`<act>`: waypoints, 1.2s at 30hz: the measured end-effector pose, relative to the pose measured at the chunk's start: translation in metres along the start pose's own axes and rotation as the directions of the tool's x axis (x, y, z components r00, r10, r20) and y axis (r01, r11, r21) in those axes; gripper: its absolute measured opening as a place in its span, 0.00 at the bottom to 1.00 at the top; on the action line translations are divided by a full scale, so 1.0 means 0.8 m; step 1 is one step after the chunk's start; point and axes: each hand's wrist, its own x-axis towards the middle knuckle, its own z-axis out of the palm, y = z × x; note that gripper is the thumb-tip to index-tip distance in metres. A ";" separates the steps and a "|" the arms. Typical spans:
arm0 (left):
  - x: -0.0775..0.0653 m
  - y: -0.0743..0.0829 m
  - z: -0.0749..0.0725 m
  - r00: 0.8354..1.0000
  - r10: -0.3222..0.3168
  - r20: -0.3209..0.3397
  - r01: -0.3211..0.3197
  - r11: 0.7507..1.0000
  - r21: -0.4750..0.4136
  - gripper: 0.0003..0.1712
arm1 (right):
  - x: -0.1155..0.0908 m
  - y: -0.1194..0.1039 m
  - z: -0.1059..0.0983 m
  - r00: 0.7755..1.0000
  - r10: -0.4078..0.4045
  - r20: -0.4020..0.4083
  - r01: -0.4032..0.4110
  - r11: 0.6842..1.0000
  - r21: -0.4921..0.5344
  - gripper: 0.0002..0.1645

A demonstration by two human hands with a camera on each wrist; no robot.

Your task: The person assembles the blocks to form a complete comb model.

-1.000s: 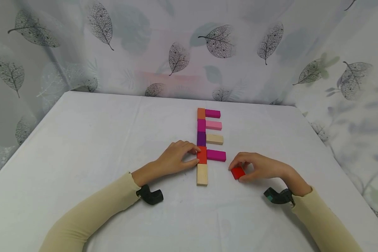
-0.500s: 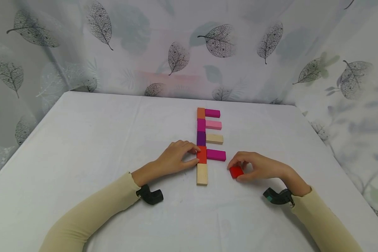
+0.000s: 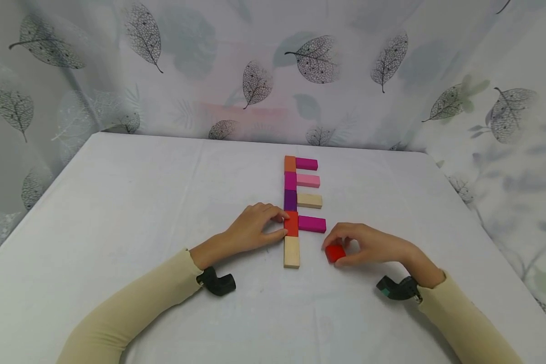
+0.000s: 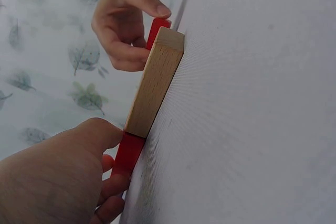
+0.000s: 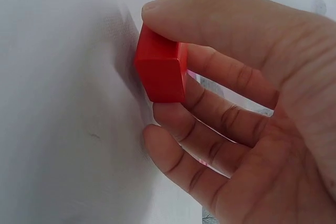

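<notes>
Blocks lie end to end in a column on the white table. My left hand point(image 3: 252, 227) pinches the orange-red block point(image 3: 292, 224) of that column between thumb and fingers. A plain wooden block point(image 4: 155, 82) adjoins it at the near end. Right of the column, my right hand point(image 3: 368, 244) holds a red block point(image 5: 160, 74) by its sides, thumb on one side and fingers on the other. This block is just above the table, a short gap from the plain wooden block. A magenta block point(image 3: 312, 224) sticks out rightward from the orange-red one.
Farther up the column are a purple block point(image 3: 290, 200), a magenta one point(image 3: 290, 180) and an orange one point(image 3: 289, 164). Beside them lie a pale wooden block point(image 3: 309, 200), a pink one point(image 3: 308, 180) and another magenta one point(image 3: 307, 164). A leaf-patterned cloth point(image 3: 186, 101) hangs behind.
My right hand has moved a little left and slightly nearer with the red block, closer to the column. The left hand and the lined-up blocks have stayed put.
</notes>
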 end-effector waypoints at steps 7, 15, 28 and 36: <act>-0.001 0.000 -0.001 1.000 0.011 -0.007 -0.011 1.000 0.000 0.19 | 0.002 -0.003 0.006 0.999 -0.030 0.009 0.030 1.000 -0.007 0.21; 0.000 0.001 0.000 1.000 0.005 -0.002 -0.005 1.000 0.003 0.19 | 0.007 -0.009 0.013 0.998 -0.057 0.033 0.057 0.998 -0.006 0.20; 0.000 -0.001 0.001 1.000 0.011 -0.012 -0.011 1.000 -0.001 0.19 | 0.010 -0.015 0.021 0.997 -0.050 0.054 0.050 0.999 0.004 0.21; 0.000 0.000 0.001 1.000 0.018 -0.013 -0.018 1.000 0.001 0.19 | 0.011 -0.022 0.025 0.995 -0.056 0.079 0.053 0.998 0.029 0.21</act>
